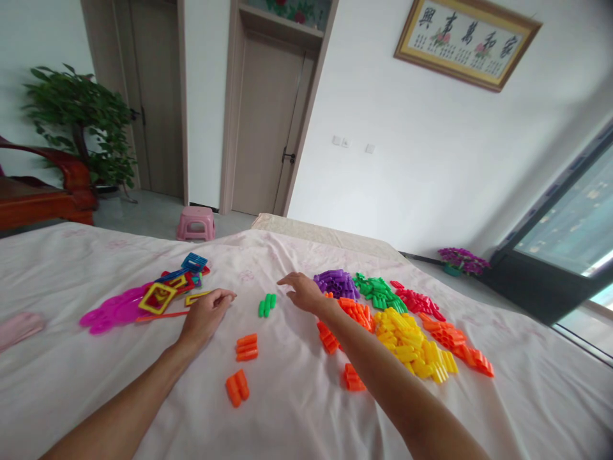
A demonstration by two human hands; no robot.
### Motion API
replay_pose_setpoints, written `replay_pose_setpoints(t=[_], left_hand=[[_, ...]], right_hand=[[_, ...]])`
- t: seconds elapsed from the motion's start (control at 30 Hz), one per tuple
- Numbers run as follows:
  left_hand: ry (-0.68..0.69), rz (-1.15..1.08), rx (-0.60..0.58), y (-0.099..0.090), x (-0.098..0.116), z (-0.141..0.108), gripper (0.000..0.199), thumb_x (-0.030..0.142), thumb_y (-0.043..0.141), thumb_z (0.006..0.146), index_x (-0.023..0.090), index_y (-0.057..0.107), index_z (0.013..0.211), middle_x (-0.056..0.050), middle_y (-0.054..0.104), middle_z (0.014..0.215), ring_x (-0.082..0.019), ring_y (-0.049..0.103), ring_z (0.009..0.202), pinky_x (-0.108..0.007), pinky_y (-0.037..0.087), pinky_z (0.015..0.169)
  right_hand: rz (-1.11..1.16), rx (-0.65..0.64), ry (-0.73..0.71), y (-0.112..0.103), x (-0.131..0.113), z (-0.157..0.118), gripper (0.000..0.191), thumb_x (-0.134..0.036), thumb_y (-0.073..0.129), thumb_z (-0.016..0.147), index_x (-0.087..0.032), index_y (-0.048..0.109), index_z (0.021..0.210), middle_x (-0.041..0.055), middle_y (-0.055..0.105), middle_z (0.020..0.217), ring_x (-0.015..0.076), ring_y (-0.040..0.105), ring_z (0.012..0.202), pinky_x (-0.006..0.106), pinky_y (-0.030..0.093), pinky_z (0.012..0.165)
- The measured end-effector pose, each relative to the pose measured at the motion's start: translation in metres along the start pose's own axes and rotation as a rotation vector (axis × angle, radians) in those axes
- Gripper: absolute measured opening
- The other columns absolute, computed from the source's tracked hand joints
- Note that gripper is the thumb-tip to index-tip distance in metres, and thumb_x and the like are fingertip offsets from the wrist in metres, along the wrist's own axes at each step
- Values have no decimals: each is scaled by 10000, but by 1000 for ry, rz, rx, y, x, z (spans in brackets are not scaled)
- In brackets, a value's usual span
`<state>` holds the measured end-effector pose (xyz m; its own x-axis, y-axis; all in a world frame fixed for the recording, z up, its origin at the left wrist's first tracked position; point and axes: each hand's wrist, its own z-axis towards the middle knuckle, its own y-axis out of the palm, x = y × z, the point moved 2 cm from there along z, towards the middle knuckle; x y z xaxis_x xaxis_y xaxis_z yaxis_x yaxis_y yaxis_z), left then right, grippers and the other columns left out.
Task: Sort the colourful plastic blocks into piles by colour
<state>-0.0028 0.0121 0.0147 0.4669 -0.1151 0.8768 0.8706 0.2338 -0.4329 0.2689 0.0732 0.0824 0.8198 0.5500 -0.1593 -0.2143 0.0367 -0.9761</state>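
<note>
Our left hand (209,310) curls closed; our right hand (301,292) spreads beside purple plastic tubes (338,283), seemingly colour-grouped, near the white cloth's (297,409) far edge.

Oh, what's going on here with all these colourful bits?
Someone's bare hands are out over a pale cloth. The right hand, held open, is between a small green group and the purple pile. The left hand is curled beside a small yellow frame; I can't tell whether it holds anything. A small orange group lies closer to the person than the green one.
</note>
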Motion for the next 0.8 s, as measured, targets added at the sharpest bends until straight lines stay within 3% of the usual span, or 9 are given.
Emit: replay_pose_setpoints(t=[0.07,0.13,0.23,0.33,0.57,0.67,0.8], left_hand=[[1,-2,2,0,-1,0,353,461,520,854,208,725,991,-46,766,1010,-222,686,970,-282,471,832],[3,-10,6,0,-2,-1,356,463,521,851,207,724,991,-50,766,1007,-223,686,972,-284,472,835],[14,-16,7,-1,-1,-1,359,466,523,845,205,727,982,-50,768,994,-224,687,961,-285,473,828],[10,-19,16,-1,-1,-1,356,466,525,835,206,732,966,-47,771,981,-223,691,948,-282,478,816],[21,1,8,-2,2,-2,382,486,518,841,204,731,987,-55,774,995,-230,693,967,-281,484,818],[17,28,9,-5,4,-4,385,502,527,838,214,736,983,-48,778,981,-231,696,964,-273,489,801],[15,55,15,-5,3,-4,404,519,534,828,213,740,991,-53,779,977,-239,699,962,-275,499,798]], right_hand=[[43,-40,-163,10,-17,0,578,-95,640,803,-286,608,1347,22,605,1392,199,541,1252,316,422,1041],[37,-85,-213,17,-28,1,569,-99,648,810,-281,607,1347,29,602,1400,216,536,1265,332,417,1051],[-4,-125,-143,22,-33,0,425,-139,622,859,-249,657,1268,56,677,1258,222,602,1159,312,448,967],[-44,-87,-62,22,-32,-3,300,-220,637,878,-202,686,1173,87,693,1144,224,625,1086,291,453,893],[-31,-57,22,13,-29,-18,274,-359,703,844,-181,707,1052,78,709,1026,209,651,949,270,444,793],[63,80,100,-7,-14,-24,294,-397,719,832,-215,702,1062,42,720,1015,178,661,885,244,444,739],[112,283,365,-47,39,-40,274,-404,702,846,-229,703,1056,20,739,1026,166,676,885,232,455,739]])
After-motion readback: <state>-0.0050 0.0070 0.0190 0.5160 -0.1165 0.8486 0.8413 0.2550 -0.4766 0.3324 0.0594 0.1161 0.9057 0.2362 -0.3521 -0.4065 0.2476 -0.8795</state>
